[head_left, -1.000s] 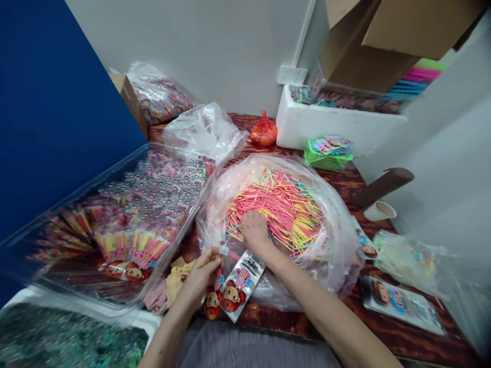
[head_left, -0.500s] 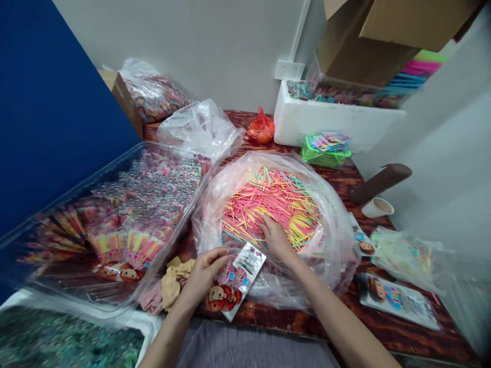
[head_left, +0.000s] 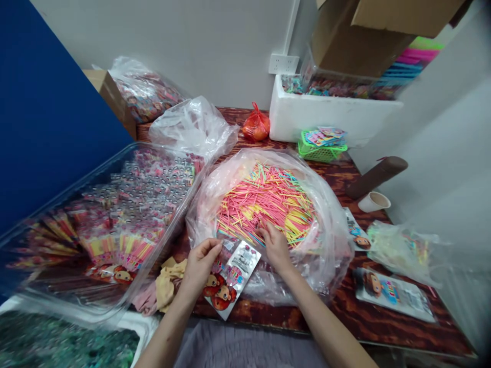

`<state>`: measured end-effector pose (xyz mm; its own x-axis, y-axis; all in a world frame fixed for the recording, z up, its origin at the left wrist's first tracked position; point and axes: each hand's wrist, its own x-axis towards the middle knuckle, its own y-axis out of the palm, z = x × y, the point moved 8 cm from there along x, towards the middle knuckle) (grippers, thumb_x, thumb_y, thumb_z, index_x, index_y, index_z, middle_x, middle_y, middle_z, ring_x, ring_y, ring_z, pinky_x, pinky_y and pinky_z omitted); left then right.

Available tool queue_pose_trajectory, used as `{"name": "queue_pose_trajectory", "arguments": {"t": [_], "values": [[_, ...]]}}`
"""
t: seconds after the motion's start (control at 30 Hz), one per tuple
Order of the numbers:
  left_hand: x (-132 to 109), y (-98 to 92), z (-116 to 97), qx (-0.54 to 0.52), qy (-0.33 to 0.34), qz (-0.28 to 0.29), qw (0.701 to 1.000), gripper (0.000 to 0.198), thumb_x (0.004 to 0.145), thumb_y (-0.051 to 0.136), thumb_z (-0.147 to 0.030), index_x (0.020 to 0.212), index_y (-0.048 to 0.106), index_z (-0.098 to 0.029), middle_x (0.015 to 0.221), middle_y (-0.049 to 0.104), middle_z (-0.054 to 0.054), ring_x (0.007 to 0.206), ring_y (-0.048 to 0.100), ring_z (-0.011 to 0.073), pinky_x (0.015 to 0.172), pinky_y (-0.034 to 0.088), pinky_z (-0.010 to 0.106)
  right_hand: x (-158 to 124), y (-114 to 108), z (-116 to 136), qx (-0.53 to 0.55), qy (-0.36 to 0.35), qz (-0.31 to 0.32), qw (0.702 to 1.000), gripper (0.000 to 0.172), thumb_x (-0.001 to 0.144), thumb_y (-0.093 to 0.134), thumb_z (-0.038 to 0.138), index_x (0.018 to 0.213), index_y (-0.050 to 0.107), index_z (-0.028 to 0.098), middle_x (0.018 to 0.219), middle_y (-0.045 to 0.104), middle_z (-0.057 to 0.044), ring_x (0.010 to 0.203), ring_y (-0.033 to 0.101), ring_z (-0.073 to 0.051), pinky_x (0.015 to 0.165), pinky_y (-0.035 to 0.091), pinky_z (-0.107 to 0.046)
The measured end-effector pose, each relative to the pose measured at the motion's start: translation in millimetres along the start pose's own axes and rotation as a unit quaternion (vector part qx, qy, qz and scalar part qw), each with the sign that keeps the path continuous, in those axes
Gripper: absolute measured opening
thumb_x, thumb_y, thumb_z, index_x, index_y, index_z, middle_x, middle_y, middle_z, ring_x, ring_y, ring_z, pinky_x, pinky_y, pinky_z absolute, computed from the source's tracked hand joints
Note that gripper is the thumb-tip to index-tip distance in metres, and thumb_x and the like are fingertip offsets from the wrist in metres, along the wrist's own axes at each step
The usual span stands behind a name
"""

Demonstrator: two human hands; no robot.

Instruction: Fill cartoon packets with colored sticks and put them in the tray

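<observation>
Your right hand [head_left: 276, 246] has moved from the left part of the sticks [head_left: 264, 197] to their near middle, and its closed fist has loosened into bent fingers with the tips drawn together. Those tips are down at the sticks, but I cannot tell whether they grip any. Your left hand [head_left: 201, 260] has thumb and forefinger pinched, seemingly on the top of the clear packet [head_left: 212, 281], which overlaps the silver pack [head_left: 245, 259]. Packet and pack lie at the near edge of the desk [head_left: 276, 317], in front of the bag [head_left: 333, 240] that surrounds the sticks. That shift suggests you are picking among the sticks while your left hand steadies the packet. To your left, more packets lie in the tray [head_left: 184, 214], and the yellow cloth [head_left: 169, 283] sits between it and your left wrist.
</observation>
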<state>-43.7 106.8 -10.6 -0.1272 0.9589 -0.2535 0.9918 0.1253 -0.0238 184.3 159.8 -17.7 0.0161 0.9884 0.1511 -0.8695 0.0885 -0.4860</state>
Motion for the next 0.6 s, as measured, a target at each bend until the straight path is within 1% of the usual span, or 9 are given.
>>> {"name": "queue_pose_trajectory", "arguments": {"t": [0.1,0.17,0.23,0.3,0.4,0.47,0.53,0.6], "values": [[-2.5,-0.1,2.0,0.012,-0.003,-0.002,1.0,0.031,0.075,0.069,-0.046,0.073,0.065,-0.016,0.061,0.057,-0.003,0.057,0.048,0.0111,0.056,0.037,0.021,12.0,2.5,9.4,-0.112,-0.017,0.011,0.994,0.019,0.092,0.047,0.028,0.074,0.053,0.023,0.069,0.065,-0.003,0.064,0.059,-0.02,0.061,0.037,-0.028],[-3.8,-3.0,3.9,0.004,-0.01,-0.011,1.0,0.034,0.077,0.067,-0.05,0.071,0.062,-0.016,0.056,0.053,-0.004,0.051,0.044,0.0096,0.052,0.035,0.02,15.2,3.6,7.2,-0.137,-0.007,0.021,0.99,0.017,0.091,0.046,0.028,0.076,0.053,0.024,0.068,0.066,-0.003,0.063,0.06,-0.02,0.059,0.036,-0.027],[-4.5,-7.0,6.4,-0.012,-0.021,-0.023,0.999,0.035,0.078,0.065,-0.051,0.07,0.059,-0.017,0.054,0.049,-0.006,0.049,0.041,0.0085,0.05,0.033,0.019,13.0,3.4,-0.2,-0.119,0.011,0.026,0.993,0.016,0.092,0.045,0.029,0.078,0.052,0.024,0.071,0.069,-0.003,0.064,0.062,-0.02,0.06,0.037,-0.027],[-4.7,-9.0,8.4,-0.031,-0.029,-0.029,0.999,0.033,0.078,0.065,-0.049,0.072,0.058,-0.018,0.058,0.05,-0.006,0.051,0.042,0.0084,0.049,0.033,0.019,7.4,2.3,-8.3,-0.09,0.024,0.025,0.995,0.016,0.092,0.044,0.029,0.079,0.052,0.025,0.074,0.07,-0.003,0.067,0.064,-0.02,0.061,0.039,-0.027],[-4.7,-3.5,8.7,-0.043,-0.033,-0.013,0.998,0.029,0.078,0.066,-0.046,0.074,0.058,-0.018,0.062,0.051,-0.005,0.054,0.044,0.0088,0.051,0.034,0.018,0.3,1.7,-14.8,-0.067,0.03,0.025,0.997,0.017,0.092,0.041,0.028,0.08,0.053,0.025,0.079,0.071,-0.003,0.071,0.066,-0.02,0.065,0.042,-0.027],[-5.0,2.4,7.5,-0.051,-0.032,-0.003,0.998,0.027,0.077,0.066,-0.045,0.078,0.057,-0.019,0.063,0.051,-0.006,0.053,0.043,0.0085,0.051,0.035,0.018,-0.9,0.1,-12.8,-0.07,0.022,0.013,0.997,0.018,0.092,0.041,0.029,0.079,0.052,0.024,0.079,0.07,-0.003,0.074,0.065,-0.021,0.067,0.042,-0.028],[-5.5,5.8,6.0,-0.06,-0.027,-0.004,0.998,0.027,0.077,0.067,-0.044,0.08,0.056,-0.02,0.065,0.05,-0.006,0.052,0.042,0.0081,0.051,0.034,0.018,-1.3,-2.6,-7.3,-0.062,0.005,-0.008,0.998,0.019,0.092,0.042,0.03,0.077,0.051,0.024,0.079,0.067,-0.003,0.076,0.063,-0.021,0.07,0.042,-0.03],[-6.0,4.7,5.0,-0.056,-0.016,-0.019,0.998,0.026,0.078,0.066,-0.043,0.079,0.055,-0.019,0.064,0.049,-0.006,0.051,0.04,0.0079,0.051,0.034,0.019,-4.0,-5.3,-4.6,-0.014,0.004,-0.029,0.999,0.017,0.093,0.042,0.031,0.08,0.051,0.023,0.08,0.065,-0.003,0.078,0.062,-0.021,0.072,0.043,-0.031]]}}
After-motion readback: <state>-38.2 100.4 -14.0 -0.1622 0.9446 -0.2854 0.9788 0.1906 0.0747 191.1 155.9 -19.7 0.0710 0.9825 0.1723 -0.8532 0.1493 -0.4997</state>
